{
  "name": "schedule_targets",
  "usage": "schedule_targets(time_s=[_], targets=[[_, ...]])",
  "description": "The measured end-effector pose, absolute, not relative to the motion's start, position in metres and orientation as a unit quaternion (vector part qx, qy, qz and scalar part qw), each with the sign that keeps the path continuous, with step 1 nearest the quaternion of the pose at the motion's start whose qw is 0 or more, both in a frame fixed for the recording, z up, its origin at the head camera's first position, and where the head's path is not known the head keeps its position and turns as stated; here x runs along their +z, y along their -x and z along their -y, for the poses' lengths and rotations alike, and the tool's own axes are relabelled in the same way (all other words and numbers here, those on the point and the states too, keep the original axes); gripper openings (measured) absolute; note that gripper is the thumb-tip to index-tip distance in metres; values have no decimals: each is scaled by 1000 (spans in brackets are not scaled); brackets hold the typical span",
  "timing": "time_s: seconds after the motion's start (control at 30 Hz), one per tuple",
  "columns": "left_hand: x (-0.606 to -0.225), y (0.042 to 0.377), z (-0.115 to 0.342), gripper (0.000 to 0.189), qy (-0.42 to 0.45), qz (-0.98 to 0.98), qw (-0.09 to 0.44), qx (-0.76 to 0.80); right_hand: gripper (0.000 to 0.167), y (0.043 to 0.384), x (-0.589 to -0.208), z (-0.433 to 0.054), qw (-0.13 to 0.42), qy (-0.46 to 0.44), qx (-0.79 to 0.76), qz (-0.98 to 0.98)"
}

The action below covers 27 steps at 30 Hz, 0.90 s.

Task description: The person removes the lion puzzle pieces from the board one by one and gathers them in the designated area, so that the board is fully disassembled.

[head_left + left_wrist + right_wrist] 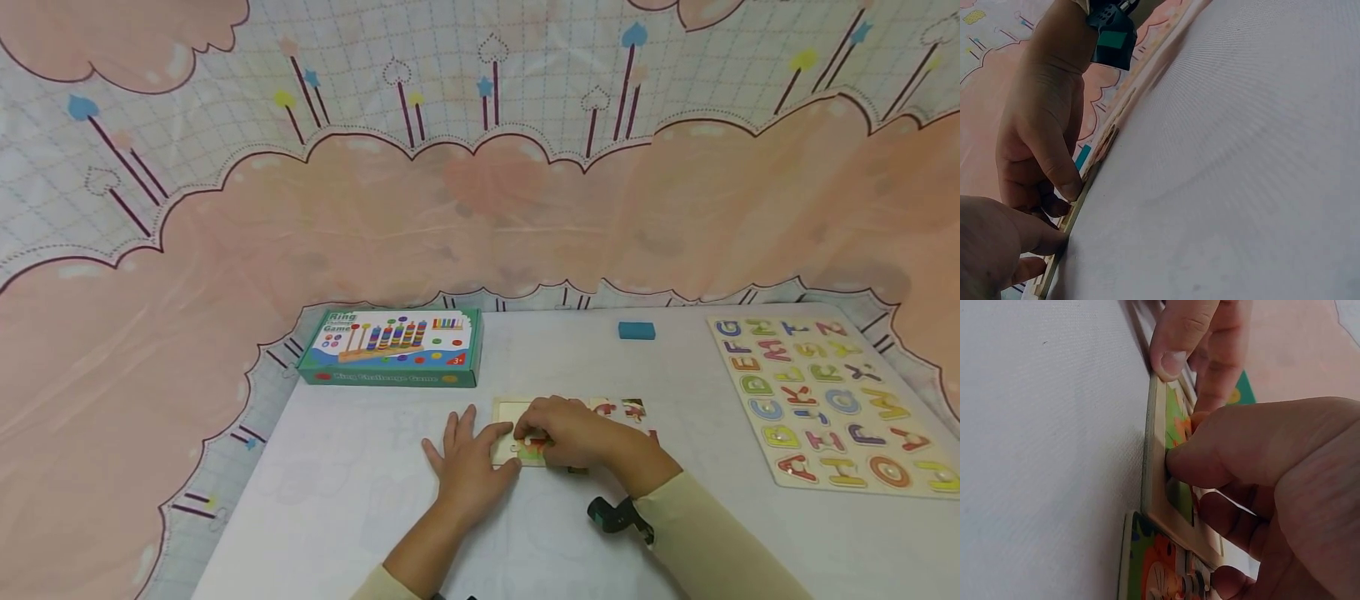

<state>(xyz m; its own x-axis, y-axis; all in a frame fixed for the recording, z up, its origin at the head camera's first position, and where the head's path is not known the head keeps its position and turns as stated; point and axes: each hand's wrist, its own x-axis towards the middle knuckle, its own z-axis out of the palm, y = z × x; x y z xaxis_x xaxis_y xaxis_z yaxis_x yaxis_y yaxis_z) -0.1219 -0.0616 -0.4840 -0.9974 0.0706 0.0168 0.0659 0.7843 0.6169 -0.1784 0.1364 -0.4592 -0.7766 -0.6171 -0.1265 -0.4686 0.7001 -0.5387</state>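
A small wooden puzzle board with a raised pale rim lies on the white table, part of its green and orange picture in place. My right hand is over the board, thumb and index finger bent together on a puzzle piece inside the rim. The hand covers much of that piece. My left hand rests at the board's left end, fingers spread, thumb pressing the near rim. Loose picture pieces lie just right of the board, partly behind my right hand.
A green ring game box stands at the back left. Behind the board lies a blue block. An alphabet board with coloured letters occupies the right side. A patterned cloth hangs behind the table.
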Motion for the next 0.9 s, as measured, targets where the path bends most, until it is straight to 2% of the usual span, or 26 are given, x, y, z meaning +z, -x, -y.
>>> schedule_targets(time_s=[0.67,0.9], targets=[[-487,121,64,46,-46,-943,-3,329,37,175,-458,-141,129,307,-262,-906],[-487,120,64,46,-51,-943,-7,328,24,175,-461,-144,118,319,-280,-898]])
